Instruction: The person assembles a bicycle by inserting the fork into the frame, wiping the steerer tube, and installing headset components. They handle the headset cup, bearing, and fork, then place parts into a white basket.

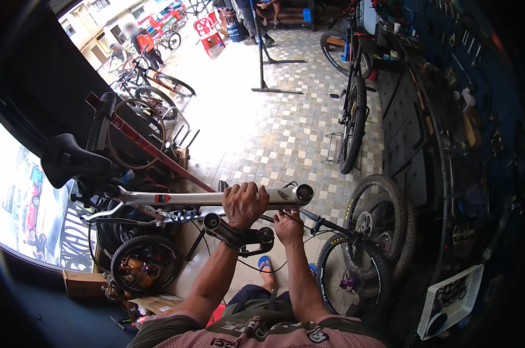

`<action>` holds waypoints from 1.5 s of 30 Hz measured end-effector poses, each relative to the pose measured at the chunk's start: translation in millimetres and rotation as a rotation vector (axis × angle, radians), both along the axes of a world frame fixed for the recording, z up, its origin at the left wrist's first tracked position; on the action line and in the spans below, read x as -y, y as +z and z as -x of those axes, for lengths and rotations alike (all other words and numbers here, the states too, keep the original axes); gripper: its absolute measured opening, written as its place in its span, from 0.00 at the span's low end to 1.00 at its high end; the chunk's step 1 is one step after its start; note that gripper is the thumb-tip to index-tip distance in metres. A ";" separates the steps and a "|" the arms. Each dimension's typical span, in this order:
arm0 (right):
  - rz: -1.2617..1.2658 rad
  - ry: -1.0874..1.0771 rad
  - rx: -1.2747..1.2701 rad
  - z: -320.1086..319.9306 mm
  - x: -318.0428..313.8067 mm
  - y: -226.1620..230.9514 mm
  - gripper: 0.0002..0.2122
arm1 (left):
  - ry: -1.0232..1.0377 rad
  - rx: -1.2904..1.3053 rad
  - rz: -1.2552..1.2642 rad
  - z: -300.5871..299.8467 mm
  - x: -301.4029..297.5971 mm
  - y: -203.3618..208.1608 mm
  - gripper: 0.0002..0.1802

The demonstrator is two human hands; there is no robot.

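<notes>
A silver bicycle frame lies across in front of me, with its black saddle at the left and the hollow head tube at the right. My left hand is wrapped over the top tube, knuckles up. Close below the head tube, my right hand has its fingers curled at the frame's underside, beside thin black cables; what they pinch is hidden. Beneath my left wrist hangs a black part with a round hollow end. A handlebar dangles by cables to the right of my right hand.
Loose wheels lean at the right, near a white plastic basket. A bicycle stands before dark drawers. A red frame is at the left, a stand farther off. People and red chairs are at the back.
</notes>
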State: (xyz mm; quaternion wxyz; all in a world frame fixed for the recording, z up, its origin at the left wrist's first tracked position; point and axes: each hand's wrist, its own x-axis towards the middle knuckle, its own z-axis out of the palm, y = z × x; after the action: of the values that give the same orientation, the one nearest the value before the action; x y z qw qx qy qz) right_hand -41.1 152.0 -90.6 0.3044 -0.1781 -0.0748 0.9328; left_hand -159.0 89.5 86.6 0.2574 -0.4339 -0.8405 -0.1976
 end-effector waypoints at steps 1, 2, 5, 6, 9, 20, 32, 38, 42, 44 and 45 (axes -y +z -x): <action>-0.121 0.018 0.044 -0.5 3.0 -1.9 0.30 | -0.005 0.002 -0.007 -0.1 -0.3 0.5 0.15; -0.137 0.033 0.052 -2.0 6.6 -3.7 0.31 | -0.011 0.003 -0.015 0.2 0.2 1.3 0.15; 0.016 0.078 0.006 -12.3 15.5 4.3 0.35 | 0.002 0.028 0.018 -0.9 4.8 5.1 0.14; 0.025 0.070 0.020 -15.5 20.4 9.5 0.39 | 0.008 0.019 0.011 -0.2 6.7 4.4 0.14; 0.060 0.016 -0.071 -27.6 27.9 5.0 0.39 | -0.009 0.012 -0.017 -1.3 6.4 4.5 0.15; -0.103 0.083 0.151 -143.9 69.2 29.1 0.33 | -0.007 -0.029 0.060 5.8 7.1 -15.7 0.19; -0.880 -0.627 1.499 -508.0 -45.7 239.3 0.16 | 0.082 -0.147 0.193 3.2 3.3 -13.0 0.24; -0.634 -0.408 2.313 -684.2 -104.3 251.8 0.19 | 0.066 -0.260 0.196 10.5 2.5 -14.9 0.23; -0.452 -0.061 2.610 -781.7 -149.8 193.9 0.20 | -0.028 -0.360 0.073 8.4 -2.0 -24.6 0.22; -0.379 -0.075 2.608 -794.0 -170.2 177.7 0.17 | 0.036 -0.253 0.200 17.3 5.0 -27.9 0.22; -0.358 -0.048 2.641 -796.5 -179.9 172.0 0.15 | 0.032 -0.241 0.211 22.0 7.7 -29.2 0.22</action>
State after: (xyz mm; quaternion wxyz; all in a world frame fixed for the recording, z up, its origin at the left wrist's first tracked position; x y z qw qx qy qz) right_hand 755.4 331.9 81.4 0.0394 -0.9017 -0.4293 0.0333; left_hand -181.0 81.8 57.4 0.3126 -0.4658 -0.8263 -0.0507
